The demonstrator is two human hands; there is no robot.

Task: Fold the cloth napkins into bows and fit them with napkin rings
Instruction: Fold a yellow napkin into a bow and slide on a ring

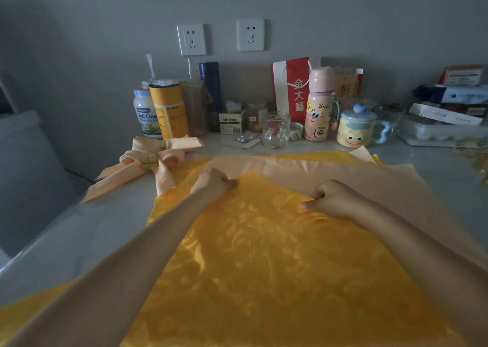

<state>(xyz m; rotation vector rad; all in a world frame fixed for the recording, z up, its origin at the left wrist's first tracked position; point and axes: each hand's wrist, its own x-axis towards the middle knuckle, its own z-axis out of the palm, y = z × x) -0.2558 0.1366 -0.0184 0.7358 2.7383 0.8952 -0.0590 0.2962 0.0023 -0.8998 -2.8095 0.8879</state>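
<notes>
Your left hand [214, 185] and right hand [332, 199] each pinch the yellow napkin [264, 262] at its far edge, mid-frame, over one peach napkin [348, 173]. Two ringed peach bows [158, 162] lie upper left on the desk [87, 230]; a pink bottle [319, 109] stands behind.

- Light: dim, cool and even indoors; no lamp or window in view. The grey wall [79, 43] darkens toward the upper left corner.
- Brightest area: the yellow napkin [264, 254], whose woven pattern gives a soft, patchy sheen without hard glare.
- Reflection: a pale, diffuse gleam lies on the worktop [79, 228] at left.
- Shadows: faint and soft-edged, with no sharp outlines.
- Distortion: wide-angle stretch enlarges the forearms [132, 254] toward the lower corners, and the wall sockets [191, 39] lean.
- Focus: the labels at the back centre are legible, while the lower edge and far right are soft and smeared.
</notes>
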